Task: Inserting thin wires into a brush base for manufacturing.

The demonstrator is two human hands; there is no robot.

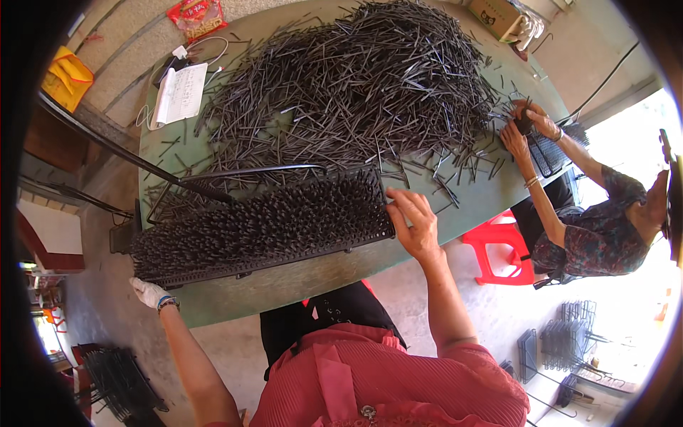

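Observation:
A long black mesh rack (313, 250), packed with dark thin sticks (263, 220) standing on end, lies tilted along the near edge of the green table. My left hand (149, 293), in a white glove, grips its left near corner; the fingertips are partly hidden by the rack. At the opposite end my bare right hand (413, 222) is closed on the right edge, fingers over the top. A black metal bar (263, 169) runs behind the rack. Beyond it spreads a large heap of loose black sticks (370, 85).
A co-worker (597, 242) at the right handles sticks over another black rack (548, 156), beside a red plastic stool (498, 249). A white notepad (181, 92), a cable, a snack bag (197, 18) and a cardboard box (496, 18) are at the back. More racks (569, 334) stand on the floor.

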